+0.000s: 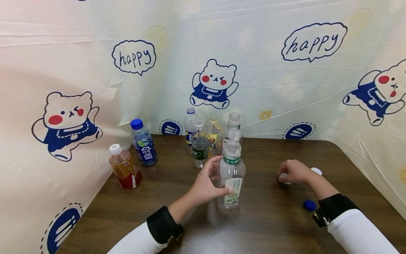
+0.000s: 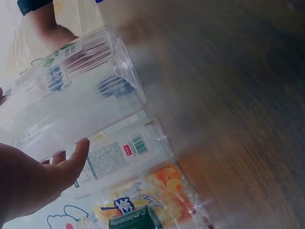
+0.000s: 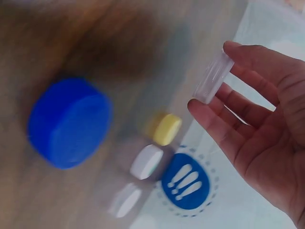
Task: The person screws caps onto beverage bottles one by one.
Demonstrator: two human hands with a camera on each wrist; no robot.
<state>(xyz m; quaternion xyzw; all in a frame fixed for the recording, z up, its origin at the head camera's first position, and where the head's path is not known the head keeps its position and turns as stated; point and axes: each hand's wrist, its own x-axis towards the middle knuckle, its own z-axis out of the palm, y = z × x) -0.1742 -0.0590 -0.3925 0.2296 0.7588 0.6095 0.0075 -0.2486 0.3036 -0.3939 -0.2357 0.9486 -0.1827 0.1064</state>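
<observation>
Left hand (image 1: pixel 206 184), head view: grasping a clear bottle (image 1: pixel 232 174), bare-necked, near the middle of the worktop (image 1: pixel 269 218); thumb across the front label, other fingers behind. Cannot tell whether its base touches wood. Left wrist view looks along the base end and adds a barcode label on a clear bottle (image 2: pixel 114 160) just beside, with an orange-printed bottle (image 2: pixel 164 191) next to that.

Right hand (image 1: pixel 296 171), head view: turned down at right, its catch mostly covered. Right wrist view settles it: a pale translucent cap (image 3: pixel 213 78) pinched between thumb and fingers. Same view gives a row, yellow cap (image 3: pixel 167 129) and two white caps (image 3: pixel 147 162), near a blue cap (image 3: pixel 70 123); from the head, only the blue one and one white show clearly.

Head view alone: a blue-capped bottle (image 1: pixel 145 146) and a white-capped bottle (image 1: pixel 125 169), both upright, far left.
</observation>
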